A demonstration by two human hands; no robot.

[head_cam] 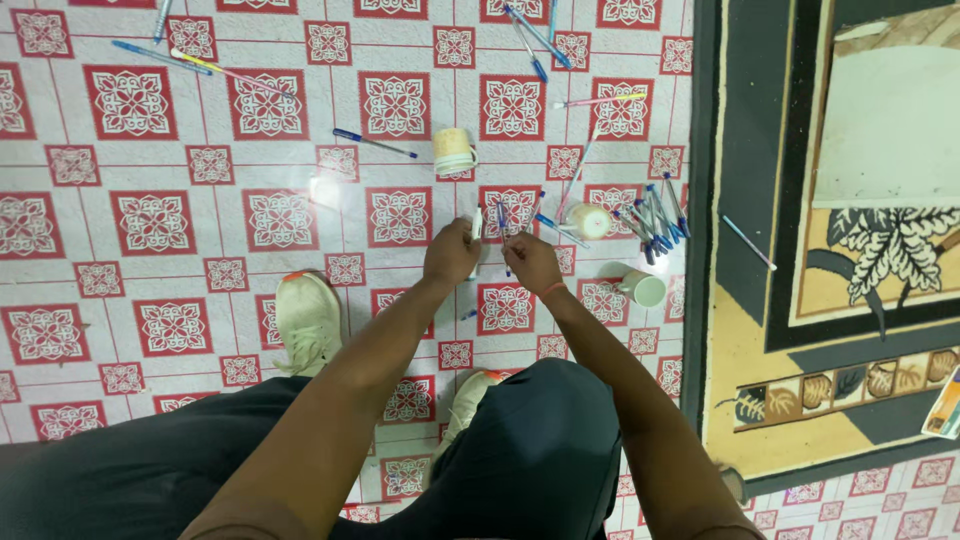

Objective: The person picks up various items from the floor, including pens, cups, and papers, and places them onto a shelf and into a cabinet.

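I hold both hands low over the tiled floor (150,150), left hand (450,252) closed on a white pen (477,223), right hand (530,262) pinching a blue pen (502,217); gathering step, I judge, next needing a reach to the nearby cup (590,220).

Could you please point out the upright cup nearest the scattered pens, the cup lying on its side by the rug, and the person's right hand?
Upright cup (454,151): head view, on its side wall.
Tipped cup (645,289): head view, on its open rim.
Right hand (531,263): head view, on the back of the hand.
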